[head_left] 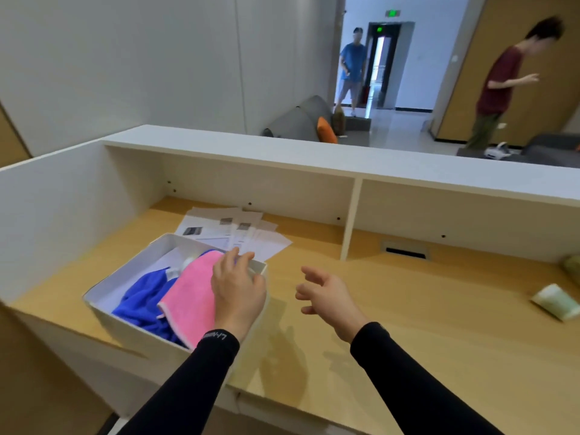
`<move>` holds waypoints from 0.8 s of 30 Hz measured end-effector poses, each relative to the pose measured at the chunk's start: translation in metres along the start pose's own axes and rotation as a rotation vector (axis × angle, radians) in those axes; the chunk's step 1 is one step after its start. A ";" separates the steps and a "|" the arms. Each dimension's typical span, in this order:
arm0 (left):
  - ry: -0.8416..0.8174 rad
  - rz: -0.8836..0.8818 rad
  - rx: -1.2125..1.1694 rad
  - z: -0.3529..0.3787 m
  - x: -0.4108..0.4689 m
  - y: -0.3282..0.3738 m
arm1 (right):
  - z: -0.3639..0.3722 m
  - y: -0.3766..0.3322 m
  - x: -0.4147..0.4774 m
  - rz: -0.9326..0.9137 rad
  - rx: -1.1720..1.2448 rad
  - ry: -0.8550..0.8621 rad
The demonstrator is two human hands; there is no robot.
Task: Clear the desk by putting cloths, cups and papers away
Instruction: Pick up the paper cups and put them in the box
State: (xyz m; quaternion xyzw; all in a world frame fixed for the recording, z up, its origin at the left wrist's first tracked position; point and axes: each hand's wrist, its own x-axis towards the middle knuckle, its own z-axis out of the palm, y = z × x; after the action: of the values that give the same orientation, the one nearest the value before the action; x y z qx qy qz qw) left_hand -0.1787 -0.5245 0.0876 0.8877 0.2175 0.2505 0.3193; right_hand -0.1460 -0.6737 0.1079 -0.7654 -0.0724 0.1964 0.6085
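Note:
A white box (131, 271) stands on the wooden desk (392, 309) at the left. Inside it lie a blue cloth (144, 302) and a pink cloth (191, 290). My left hand (238, 284) hovers over the box's right side, palm down on the pink cloth's edge, fingers curled near the box's far corner. Whether it grips anything there is hidden. My right hand (326, 296) floats above the bare desk to the right of the box, fingers spread, holding nothing. Several printed papers (238, 230) fan out behind the box. A pale green cup (555, 302) lies on its side at the far right.
A white shelf and divider (351, 215) back the desk, with a cable slot (405, 251) beneath. A second green object (572, 265) shows at the right edge. Two persons (502, 83) stand in the room beyond, near grey sofas (301, 120).

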 end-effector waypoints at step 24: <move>-0.661 0.217 -0.365 0.284 -0.157 0.347 | -0.431 0.134 -0.096 0.172 0.263 0.667</move>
State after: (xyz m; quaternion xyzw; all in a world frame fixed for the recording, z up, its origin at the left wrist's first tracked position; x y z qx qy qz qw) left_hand -0.0571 -0.9835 0.0834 0.8670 -0.0402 0.0178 0.4963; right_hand -0.0832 -1.1302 0.0779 -0.7059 0.2202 -0.0058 0.6731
